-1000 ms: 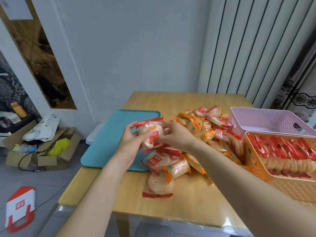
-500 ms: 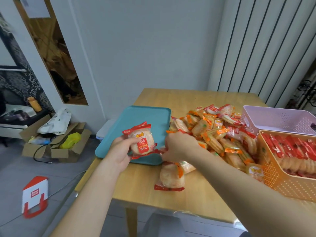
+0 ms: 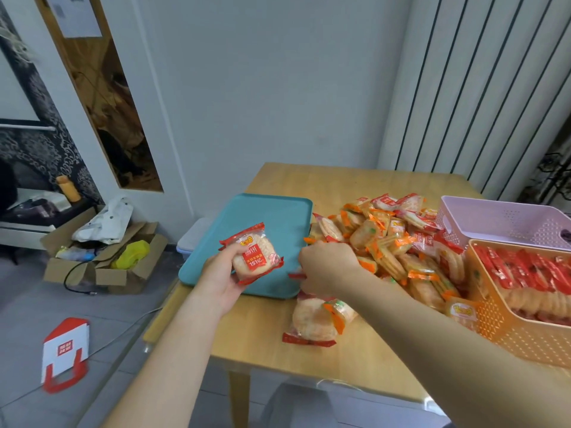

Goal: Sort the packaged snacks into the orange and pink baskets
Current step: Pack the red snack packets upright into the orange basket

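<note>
My left hand (image 3: 221,278) holds a red-trimmed rice cracker packet (image 3: 253,254) above the teal tray (image 3: 272,217). My right hand (image 3: 327,267) reaches into the near-left edge of the snack pile (image 3: 389,242), its fingers curled on a red-edged packet (image 3: 296,275) that is mostly hidden. The pile mixes red and orange packets across the wooden table (image 3: 340,180). The orange basket (image 3: 506,332) at the right holds a row of red packets. Behind it stands the pink basket (image 3: 482,220); what lies in it I cannot see.
Two packets (image 3: 315,319) lie apart near the table's front edge. On the floor to the left are a cardboard box (image 3: 102,261) with clutter and a red and white paper bag (image 3: 65,353). A white slatted panel stands behind the table.
My hands have parted. The left hand kept the red packet and moved left over the tray; the right hand dropped to the pile's edge onto another packet. The view shifted.
</note>
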A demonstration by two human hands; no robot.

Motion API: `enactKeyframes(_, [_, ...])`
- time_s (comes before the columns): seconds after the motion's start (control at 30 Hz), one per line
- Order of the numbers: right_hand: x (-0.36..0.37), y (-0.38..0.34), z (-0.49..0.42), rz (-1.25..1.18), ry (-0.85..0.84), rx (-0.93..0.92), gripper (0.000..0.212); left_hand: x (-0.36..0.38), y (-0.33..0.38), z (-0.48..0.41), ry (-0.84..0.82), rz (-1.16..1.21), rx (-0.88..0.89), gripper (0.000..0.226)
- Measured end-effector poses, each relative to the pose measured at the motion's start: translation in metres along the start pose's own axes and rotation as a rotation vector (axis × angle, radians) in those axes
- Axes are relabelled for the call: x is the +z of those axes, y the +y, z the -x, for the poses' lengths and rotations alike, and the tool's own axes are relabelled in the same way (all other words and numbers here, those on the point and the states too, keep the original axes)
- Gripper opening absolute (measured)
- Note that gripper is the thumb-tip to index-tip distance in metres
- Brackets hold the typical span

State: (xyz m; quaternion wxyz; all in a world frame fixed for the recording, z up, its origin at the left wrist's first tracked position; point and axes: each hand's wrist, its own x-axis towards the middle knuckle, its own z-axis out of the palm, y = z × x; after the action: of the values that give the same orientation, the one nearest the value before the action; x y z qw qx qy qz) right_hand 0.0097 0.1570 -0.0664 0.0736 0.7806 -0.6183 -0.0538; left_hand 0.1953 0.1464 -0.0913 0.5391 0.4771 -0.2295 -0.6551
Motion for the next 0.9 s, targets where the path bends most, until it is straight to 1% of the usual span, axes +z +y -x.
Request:
enactKeyframes(0.07, [-0.015, 0.012, -0.003, -0.132, 0.113, 0.085, 0.032, -0.006, 0.002, 0.002, 0.021, -0.005, -0.018, 0.013])
enactKeyframes(0.13, [-0.029, 0.022, -0.003, -0.335, 0.296, 0.168, 0.04, -0.008, 0.002, 0.005, 0.025, -0.038, -0.057, 0.016])
enactKeyframes(0.17, [-0.032, 0.022, -0.001, -0.43, 0.403, 0.153, 0.042, -0.006, 0.002, 0.009, 0.012, -0.065, -0.079, 0.015])
enactKeyframes(0.2, [-0.033, 0.018, 0.002, -0.479, 0.497, 0.06, 0.041, -0.002, 0.002, 0.012, -0.017, -0.077, -0.111, 0.014])
enactKeyframes(0.23, [-0.031, 0.011, 0.006, -0.465, 0.544, -0.086, 0.037, 0.003, 0.002, 0.016, -0.068, -0.069, -0.144, 0.021])
enactKeyframes(0.27, [-0.026, 0.002, 0.012, -0.404, 0.531, -0.229, 0.029, 0.006, 0.002, 0.018, -0.118, -0.051, -0.168, 0.036])
enactKeyframes(0.3, [-0.021, -0.006, 0.019, -0.342, 0.478, -0.333, 0.023, 0.009, 0.001, 0.02, -0.164, -0.039, -0.177, 0.05])
enactKeyframes(0.33, [-0.015, -0.009, 0.025, -0.313, 0.436, -0.392, 0.024, 0.011, -0.001, 0.023, -0.185, -0.048, -0.168, 0.056])
enactKeyframes(0.37, [-0.008, -0.008, 0.03, -0.346, 0.419, -0.409, 0.027, 0.01, -0.003, 0.025, -0.19, -0.073, -0.142, 0.05])
enactKeyframes(0.4, [-0.004, -0.007, 0.037, -0.43, 0.421, -0.372, 0.028, 0.006, -0.006, 0.025, -0.174, -0.104, -0.102, 0.039])
enactKeyframes(0.43, [-0.001, -0.005, 0.043, -0.529, 0.436, -0.293, 0.027, 0.002, -0.009, 0.026, -0.128, -0.131, -0.057, 0.033])
enactKeyframes(0.47, [0.004, -0.004, 0.049, -0.576, 0.437, -0.205, 0.027, -0.003, -0.01, 0.024, -0.082, -0.158, -0.025, 0.034])
enactKeyframes(0.5, [0.01, -0.002, 0.052, -0.545, 0.382, -0.134, 0.03, -0.007, -0.01, 0.023, -0.053, -0.171, -0.009, 0.036])
enactKeyframes(0.53, [0.015, -0.002, 0.055, -0.436, 0.25, -0.088, 0.037, -0.011, -0.01, 0.021, -0.037, -0.171, -0.008, 0.035])
enactKeyframes(0.6, [0.026, -0.006, 0.059, -0.208, -0.124, -0.058, 0.063, -0.013, -0.009, 0.018, -0.032, -0.136, -0.038, 0.037])
enactKeyframes(0.63, [0.029, -0.007, 0.062, -0.136, -0.267, -0.056, 0.077, -0.011, -0.009, 0.019, -0.03, -0.122, -0.05, 0.037])
enactKeyframes(0.67, [0.031, -0.007, 0.063, -0.091, -0.334, -0.056, 0.087, -0.009, -0.009, 0.02, -0.025, -0.116, -0.048, 0.036])
enactKeyframes(0.7, [0.032, -0.007, 0.062, -0.073, -0.337, -0.055, 0.09, -0.008, -0.011, 0.02, -0.02, -0.107, -0.049, 0.035])
enactKeyframes(0.83, [0.031, 0.004, 0.058, -0.061, -0.249, -0.051, 0.084, -0.003, -0.018, 0.02, -0.064, 0.019, -0.124, 0.035])
enactKeyframes(0.9, [0.028, 0.017, 0.056, -0.067, -0.259, -0.03, 0.089, -0.003, -0.02, 0.017, -0.088, 0.079, -0.161, 0.039])
